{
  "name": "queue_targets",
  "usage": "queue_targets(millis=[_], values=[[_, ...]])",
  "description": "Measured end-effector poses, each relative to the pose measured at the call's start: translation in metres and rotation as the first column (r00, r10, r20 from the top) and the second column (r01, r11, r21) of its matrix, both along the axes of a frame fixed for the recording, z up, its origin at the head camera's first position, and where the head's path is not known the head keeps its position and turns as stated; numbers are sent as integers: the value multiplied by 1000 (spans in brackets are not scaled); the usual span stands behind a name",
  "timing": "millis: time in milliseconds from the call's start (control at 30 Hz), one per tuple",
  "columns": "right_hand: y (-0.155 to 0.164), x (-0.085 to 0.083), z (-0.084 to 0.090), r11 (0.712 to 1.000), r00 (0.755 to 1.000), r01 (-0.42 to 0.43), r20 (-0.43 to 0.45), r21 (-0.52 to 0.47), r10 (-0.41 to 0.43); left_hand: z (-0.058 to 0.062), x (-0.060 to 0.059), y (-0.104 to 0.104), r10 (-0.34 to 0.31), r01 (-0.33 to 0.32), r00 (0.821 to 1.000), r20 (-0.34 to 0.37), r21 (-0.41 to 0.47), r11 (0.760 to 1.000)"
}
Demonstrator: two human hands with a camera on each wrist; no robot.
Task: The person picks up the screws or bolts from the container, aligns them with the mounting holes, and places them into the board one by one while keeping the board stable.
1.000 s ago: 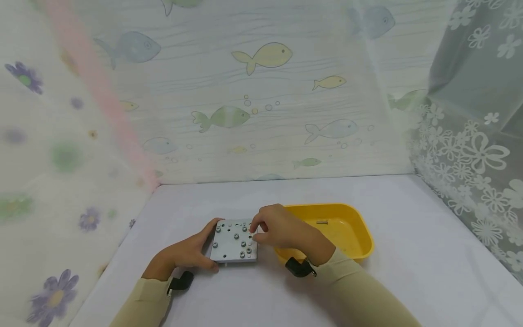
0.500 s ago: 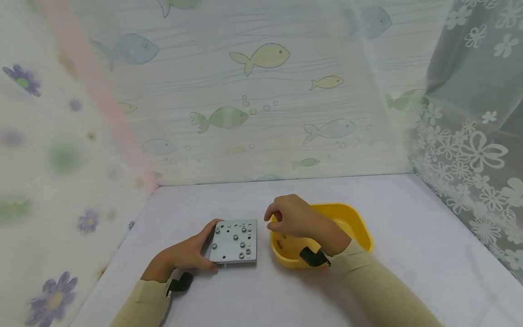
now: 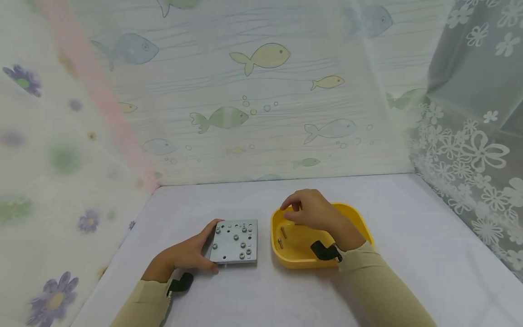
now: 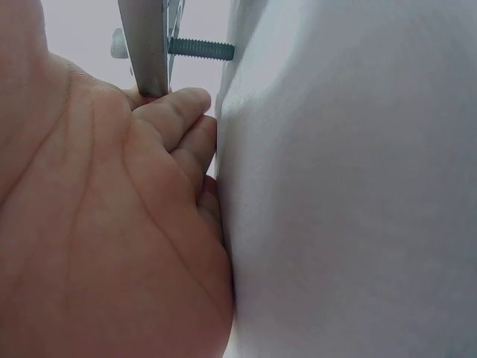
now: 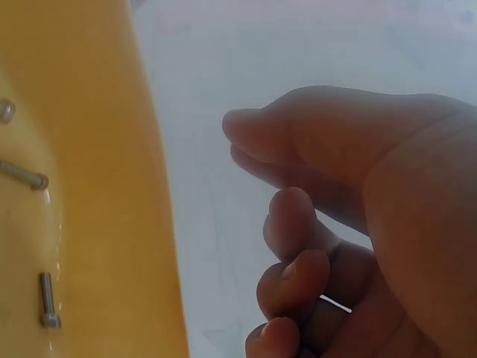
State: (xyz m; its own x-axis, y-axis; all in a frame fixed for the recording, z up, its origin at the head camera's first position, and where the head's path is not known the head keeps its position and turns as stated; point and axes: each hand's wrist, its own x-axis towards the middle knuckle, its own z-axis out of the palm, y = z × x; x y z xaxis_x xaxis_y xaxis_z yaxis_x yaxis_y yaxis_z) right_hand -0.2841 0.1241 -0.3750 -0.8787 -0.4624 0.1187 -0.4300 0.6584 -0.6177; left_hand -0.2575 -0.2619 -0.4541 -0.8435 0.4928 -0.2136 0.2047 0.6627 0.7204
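- Left hand (image 3: 185,253) grips the near-left edge of the metal plate (image 3: 234,240), which lies on the white table (image 3: 408,236) with bolts in it.
- Yellow tray (image 3: 359,222) sits just right of the plate, holding 2 loose screws (image 3: 282,237).
- Right hand (image 3: 312,211) hovers over the tray, fingers loosely curled, grasping nothing visible.

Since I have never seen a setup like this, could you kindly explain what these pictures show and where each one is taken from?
There is no machine here: a person works with bare hands and wears three cameras. The wide picture comes from the head; the two close-ups come from the wrists. On the white table lie a grey metal plate studded with screws and a yellow tray with loose screws in it. The left hand grips the plate's edge. The right hand hangs over the tray with fingers loosely curled and seems to hold nothing.
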Motion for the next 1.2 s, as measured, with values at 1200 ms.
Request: queue_targets(millis=[1200], values=[[64, -8, -12, 947, 907, 198, 318, 252, -275, 1, -2, 0, -21, 21, 1000, -16, 17, 1000]])
